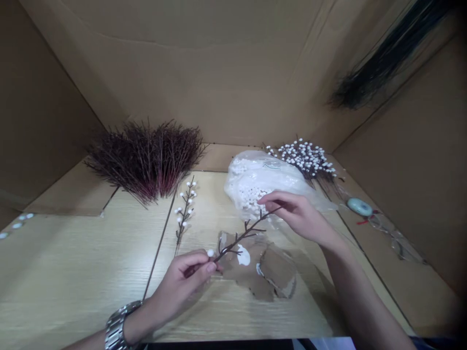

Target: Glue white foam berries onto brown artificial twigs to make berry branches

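My left hand (pixel 189 277) is closed around the lower end of a bare brown artificial twig (pixel 239 238), which slants up to the right. One white berry (pixel 210 253) shows beside its fingertips. My right hand (pixel 297 214) is over the front of a clear plastic bag (pixel 277 175) of small white berries (pixel 251 197). Its fingers are bent together at the berries, close to the twig's upper tip; what they pinch, if anything, is hidden. Under the twig lies a torn cardboard piece (pixel 233 272) with a white glue-like patch (pixel 243 255).
A finished-looking twig with white berries (pixel 186 209) lies left of centre. Behind it is a large pile of bare twigs (pixel 149 158). A bunch of berried twigs (pixel 304 158) rests at back right. Eyeglasses (pixel 396 238) and a pale green oval object (pixel 359 206) lie right. Cardboard walls (pixel 219 87) surround the table.
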A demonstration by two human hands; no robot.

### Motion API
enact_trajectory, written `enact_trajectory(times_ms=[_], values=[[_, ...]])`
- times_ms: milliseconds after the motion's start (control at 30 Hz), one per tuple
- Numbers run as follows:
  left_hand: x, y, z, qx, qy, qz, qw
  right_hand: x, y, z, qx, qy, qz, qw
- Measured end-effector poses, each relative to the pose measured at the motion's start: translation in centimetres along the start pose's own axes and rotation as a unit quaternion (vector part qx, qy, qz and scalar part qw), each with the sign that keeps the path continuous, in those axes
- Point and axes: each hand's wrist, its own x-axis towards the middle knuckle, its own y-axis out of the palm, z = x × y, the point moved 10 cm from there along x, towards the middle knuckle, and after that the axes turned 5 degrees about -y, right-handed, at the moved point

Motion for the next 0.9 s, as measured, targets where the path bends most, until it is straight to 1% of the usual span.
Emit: enact_trajectory(times_ms=[133, 233, 400, 567, 667, 733, 833, 900], values=[[0.1, 0.0, -0.2, 0.017, 0.004, -0.007, 1.0, -1.5, -1.5, 1.8, 0.12, -0.022, -0.058, 0.991], [0.1, 0.0, -0.3, 0.017, 0.006, -0.009, 1.0, -2.1, -2.3, 3.4, 0.16, -0.039, -0.098, 0.981], [0.1, 0.2, -0.2, 0.025, 0.004, -0.007, 1.0, -2.0, -2.9, 5.7, 0.142, -0.067, -0.161, 0.974], [0.2, 0.4, 0.0, 0.028, 0.001, 0.0, 1.0, -1.5, -2.6, 7.1, 0.123, -0.111, -0.161, 0.973], [0.2, 0.7, 0.3, -0.01, -0.004, 0.012, 1.0, -1.6, -2.9, 7.3, 0.12, -0.12, -0.197, 0.966], [0.4, 0.3, 0.3, -0.042, 0.0, 0.003, 0.999, -1.7, -3.0, 7.3, 0.116, -0.117, -0.22, 0.961], [0.6, -0.4, 0.1, -0.072, 0.008, -0.016, 0.997, -1.7, -2.8, 7.4, 0.115, -0.112, -0.232, 0.959], [0.8, -0.2, -0.1, -0.094, 0.006, -0.006, 0.996, -1.7, -2.5, 7.7, 0.118, -0.113, -0.234, 0.959]])
